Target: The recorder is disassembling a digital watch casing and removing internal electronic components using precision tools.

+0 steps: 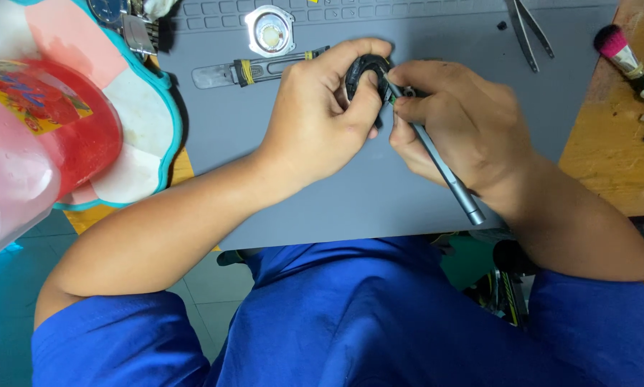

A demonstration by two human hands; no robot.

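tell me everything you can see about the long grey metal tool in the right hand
The slim grey metal screwdriver-like tool is a straight matte rod. It slants from the small black round part pinched in the left hand down past the wrist. The right hand grips it near the tip, pen-style. Its tip is hidden by fingers.

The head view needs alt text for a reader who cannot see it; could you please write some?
Over a grey mat, the left hand holds a small black round part while the right hand applies a slim grey screwdriver to it. A round metal case, tweezers and a pink brush lie nearby.
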